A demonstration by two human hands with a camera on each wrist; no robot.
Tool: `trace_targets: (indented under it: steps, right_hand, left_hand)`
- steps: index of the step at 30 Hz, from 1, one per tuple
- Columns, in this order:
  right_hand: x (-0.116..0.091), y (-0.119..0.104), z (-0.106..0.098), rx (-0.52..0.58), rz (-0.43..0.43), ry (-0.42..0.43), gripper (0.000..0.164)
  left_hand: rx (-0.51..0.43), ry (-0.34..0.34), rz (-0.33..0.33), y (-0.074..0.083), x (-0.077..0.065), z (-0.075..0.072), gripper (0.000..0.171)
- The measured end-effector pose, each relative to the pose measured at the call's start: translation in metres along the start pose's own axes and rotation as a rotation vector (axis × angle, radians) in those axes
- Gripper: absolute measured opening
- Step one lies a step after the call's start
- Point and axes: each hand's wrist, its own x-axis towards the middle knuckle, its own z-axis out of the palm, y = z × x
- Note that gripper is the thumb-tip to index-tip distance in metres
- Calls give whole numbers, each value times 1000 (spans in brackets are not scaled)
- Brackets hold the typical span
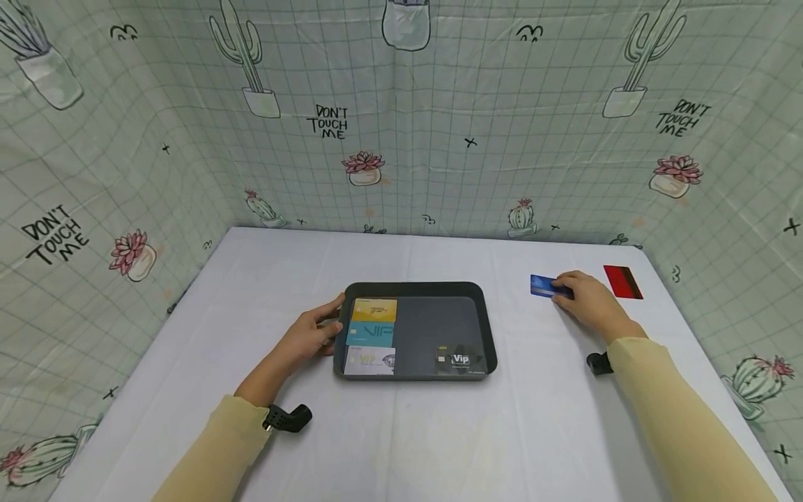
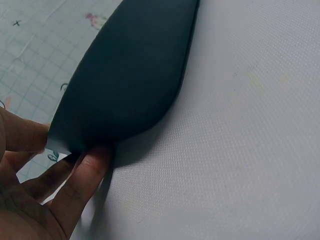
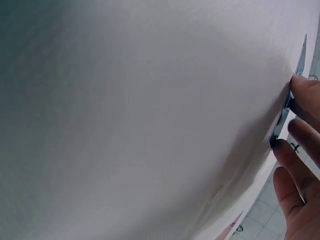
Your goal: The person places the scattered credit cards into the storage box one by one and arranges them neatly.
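A dark grey tray (image 1: 423, 341) rests on the white table, and my left hand (image 1: 310, 331) is at its left side. In the left wrist view, fingertips (image 2: 95, 157) touch the outside of the tray's wall, with another finger at the rim. Inside the tray, a yellow card (image 1: 373, 309), a teal VIP card (image 1: 370, 334) and a white card (image 1: 369, 360) form a column at the left. A black Vip card (image 1: 460, 360) lies in the lower right corner. My right hand (image 1: 590, 300) pinches a blue card (image 1: 541, 285) by its right part; the right wrist view shows it edge-on.
A red card (image 1: 621, 282) with a dark stripe lies on the table beyond the right hand. The white table (image 1: 426, 439) ends at a printed cloth backdrop (image 1: 433, 181) behind and at both sides. Dark bands circle both wrists.
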Motion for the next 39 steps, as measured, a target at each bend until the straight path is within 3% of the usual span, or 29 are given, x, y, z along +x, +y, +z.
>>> trace_targets:
  steps: [17, 39]
  right_hand:
    - [-2, 0, 0, -21, 59, 8, 46]
    - [-7, 0, -6, 13, 15, 63, 34]
  left_hand:
    - [8, 1, -8, 0, 0, -2, 64]
    - [2, -4, -14, 2, 2, -3, 63]
